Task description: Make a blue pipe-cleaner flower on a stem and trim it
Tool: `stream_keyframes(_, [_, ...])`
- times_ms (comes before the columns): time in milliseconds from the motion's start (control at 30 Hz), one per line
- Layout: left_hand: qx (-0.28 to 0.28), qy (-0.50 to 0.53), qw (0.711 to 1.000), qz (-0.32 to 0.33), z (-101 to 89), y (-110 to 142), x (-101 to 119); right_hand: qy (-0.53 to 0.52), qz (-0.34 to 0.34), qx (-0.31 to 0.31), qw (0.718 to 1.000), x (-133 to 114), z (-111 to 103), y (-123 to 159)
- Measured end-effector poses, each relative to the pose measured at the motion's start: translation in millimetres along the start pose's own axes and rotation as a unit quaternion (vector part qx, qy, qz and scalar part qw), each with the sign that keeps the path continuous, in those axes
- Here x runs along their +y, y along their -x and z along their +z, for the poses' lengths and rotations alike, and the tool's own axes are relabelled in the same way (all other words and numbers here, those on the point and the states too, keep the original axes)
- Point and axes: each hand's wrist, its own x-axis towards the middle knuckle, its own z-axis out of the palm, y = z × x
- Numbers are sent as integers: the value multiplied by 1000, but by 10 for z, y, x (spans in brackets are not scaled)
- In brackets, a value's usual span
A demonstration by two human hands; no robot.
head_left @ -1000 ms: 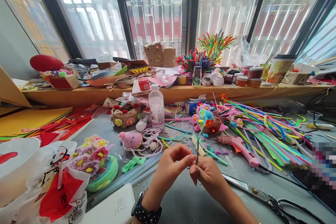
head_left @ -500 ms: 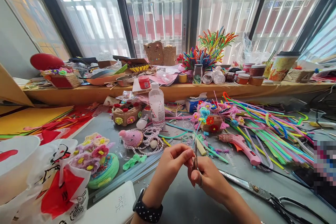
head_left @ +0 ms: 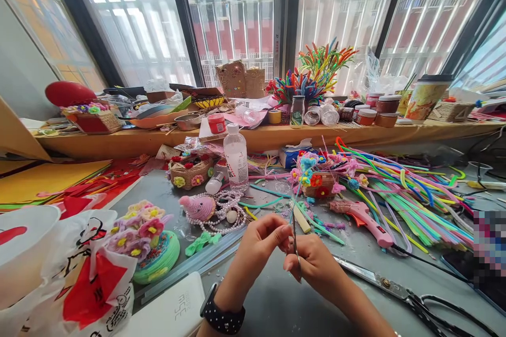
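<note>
My left hand (head_left: 270, 236) is closed in a pinch around the lower end of a thin light-blue pipe cleaner stem (head_left: 299, 193). The stem leans up to the right and seems to end at a light-blue fuzzy flower (head_left: 307, 165). In my right hand (head_left: 312, 258) is a small pair of scissors (head_left: 295, 242), blades pointing up beside the stem, close to my left fingertips. Whether the blades touch the stem I cannot tell. Behind the stem stands a woven basket (head_left: 324, 184) with fuzzy flowers on it.
A pink hot glue gun (head_left: 366, 221) and large scissors (head_left: 385, 281) lie to the right, by a bundle of pipe cleaners (head_left: 411, 216). A clear bottle (head_left: 236, 160) stands beyond my hands. A white power bank (head_left: 169, 308) and flowered green piece (head_left: 158, 258) are at left.
The small scissors have turned in my right hand, and their handle end now shows lower and more edge-on. My left hand has stayed nearly still.
</note>
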Motion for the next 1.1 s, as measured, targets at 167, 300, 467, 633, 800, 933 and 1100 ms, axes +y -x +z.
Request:
stream_keyframes(167, [2,-6,1000,1,-3,-1,-6,-7,-2,-6,1000,-8,5,-4])
stream_keyframes(300, [-15,-11,1000,-5,0,-2,-9,4,-13,10,1000,-32,-5,1])
stream_keyframes(467, [-22,-12,1000,-1,1,-7,-9,8,2,21,1000,-25,-4,-1])
stream_keyframes(633, [-25,-23,999,-7,7,-5,-11,0,4,21,1000,-34,-24,0])
stream_keyframes(800, [-17,-36,999,-5,9,-1,-8,-12,16,21,1000,-28,-37,-2])
stream_keyframes(933, [-24,-50,998,-8,12,3,-1,-21,13,36,999,-32,-49,0])
stream_keyframes(1100, [-18,-60,998,-6,9,7,7,-38,24,47,998,-21,-52,8])
